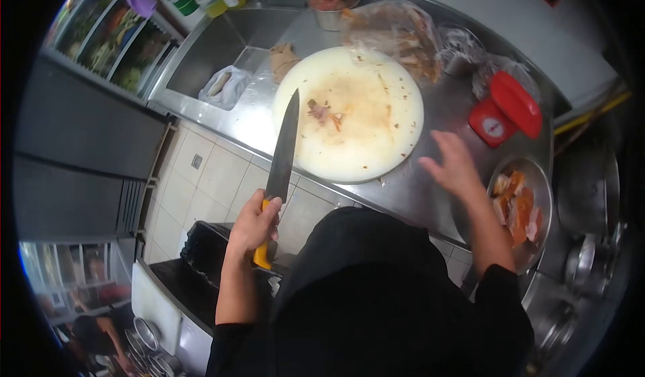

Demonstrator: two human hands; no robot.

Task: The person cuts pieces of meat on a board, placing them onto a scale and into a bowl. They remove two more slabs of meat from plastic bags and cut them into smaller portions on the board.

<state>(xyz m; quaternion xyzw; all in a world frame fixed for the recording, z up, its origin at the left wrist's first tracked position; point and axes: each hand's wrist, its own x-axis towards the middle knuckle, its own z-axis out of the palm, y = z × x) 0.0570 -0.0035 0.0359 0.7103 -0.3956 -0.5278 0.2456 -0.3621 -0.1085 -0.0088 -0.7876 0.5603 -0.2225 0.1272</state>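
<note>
My left hand [252, 225] is wrapped round the yellow handle of a large kitchen knife [285, 152]. The dark blade points away from me, its tip over the left edge of a round white cutting board [356, 155]. Small meat scraps [325, 114] and crumbs lie on the board, which has brownish stains. My right hand [450, 163] is empty, fingers apart, above the steel counter just right of the board. A metal bowl [545, 206] with pieces of browned meat [517, 209] stands near my right forearm.
A red kitchen scale [500, 112] stands right of the board. Behind it are a plastic bag of meat [400, 31] and a metal pot of raw meat [330, 11]. A sink [195, 65] lies left, a black-lined bin [208, 249] below. Another person [101, 337] is at lower left.
</note>
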